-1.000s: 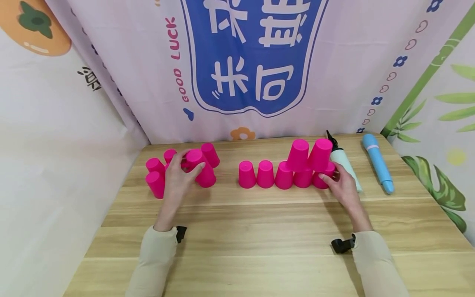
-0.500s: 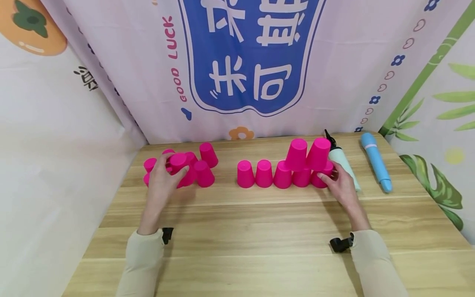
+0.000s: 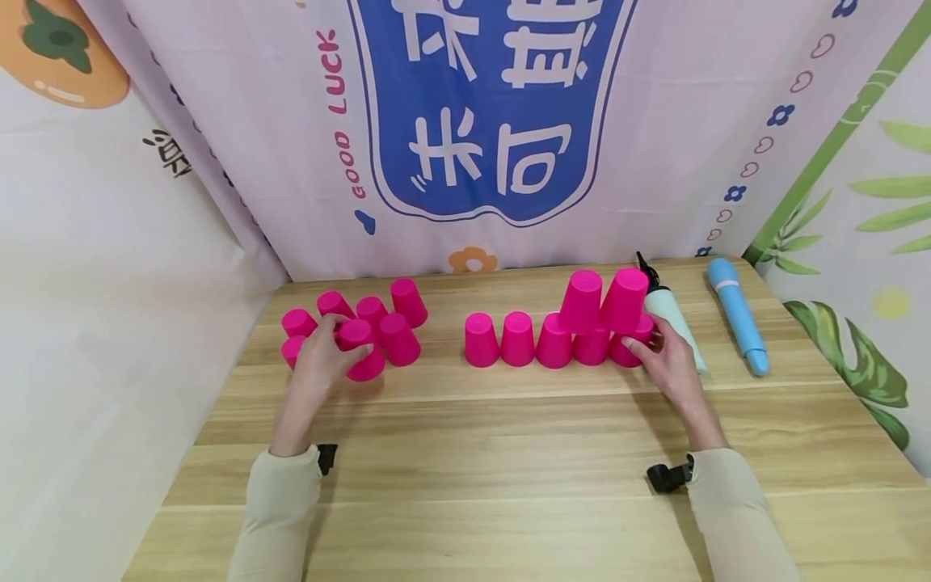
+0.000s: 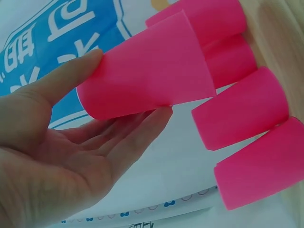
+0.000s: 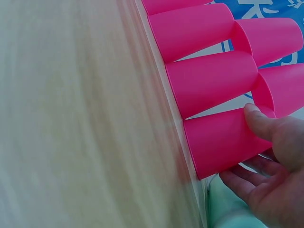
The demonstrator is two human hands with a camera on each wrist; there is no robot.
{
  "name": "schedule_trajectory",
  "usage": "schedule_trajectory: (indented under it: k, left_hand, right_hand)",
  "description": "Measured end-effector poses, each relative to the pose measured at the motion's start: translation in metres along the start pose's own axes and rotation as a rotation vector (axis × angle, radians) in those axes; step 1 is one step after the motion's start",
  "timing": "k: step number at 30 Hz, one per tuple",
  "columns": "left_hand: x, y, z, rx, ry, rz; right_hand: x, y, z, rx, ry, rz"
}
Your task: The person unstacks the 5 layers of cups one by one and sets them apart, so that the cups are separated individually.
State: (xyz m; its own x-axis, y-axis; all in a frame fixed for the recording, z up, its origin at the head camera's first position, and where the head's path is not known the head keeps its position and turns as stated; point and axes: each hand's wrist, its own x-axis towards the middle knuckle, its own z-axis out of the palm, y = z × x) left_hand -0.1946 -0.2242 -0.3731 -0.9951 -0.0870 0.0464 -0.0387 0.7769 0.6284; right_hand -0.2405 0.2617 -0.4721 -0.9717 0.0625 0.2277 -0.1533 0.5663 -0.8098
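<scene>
My left hand (image 3: 320, 356) grips a pink cup (image 4: 147, 71) between thumb and fingers. The left wrist view has this cup upside down and raised off the table, apart from its neighbours. Several more upside-down pink cups (image 3: 400, 339) stand around it on the left side. My right hand (image 3: 669, 364) pinches the rightmost cup (image 5: 223, 142) of a bottom row, thumb on the near side. That row of several inverted cups (image 3: 482, 341) stands on the table. Two cups, an upper left cup (image 3: 582, 301) and an upper right cup (image 3: 625, 299), rest across its right end.
Right of the stacked cups lies a pale green bottle-like object (image 3: 676, 323) with a black top, close to my right hand. Farther right is a blue cylindrical object (image 3: 738, 315). A printed curtain (image 3: 291, 162) hangs behind the wooden table (image 3: 494, 485).
My left hand has moved left from the nearer right cups of the left group. The cup in it has come down slightly toward me. The right hand holds its place.
</scene>
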Motion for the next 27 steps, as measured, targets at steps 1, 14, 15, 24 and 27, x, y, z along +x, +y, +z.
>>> schedule_trajectory:
  k: [1, 14, 15, 24, 27]
  left_hand:
    - [0.001, -0.001, 0.001, 0.005, -0.005, 0.005]
    - [0.011, -0.011, 0.013, 0.059, -0.058, -0.018]
    - [0.012, -0.012, 0.014, 0.063, -0.057, -0.019]
    - [0.019, -0.018, 0.020, 0.102, -0.052, -0.013]
    - [0.020, -0.021, 0.021, 0.108, -0.043, 0.002]
  right_hand:
    - [0.000, 0.000, 0.000, 0.002, 0.002, -0.001]
    - [-0.001, 0.001, -0.001, 0.002, 0.000, 0.000]
    - [-0.001, 0.002, -0.001, 0.002, -0.001, 0.002]
    - [0.000, 0.001, -0.001, 0.001, -0.002, 0.000]
    - [0.000, 0.001, -0.001, -0.002, -0.002, -0.002]
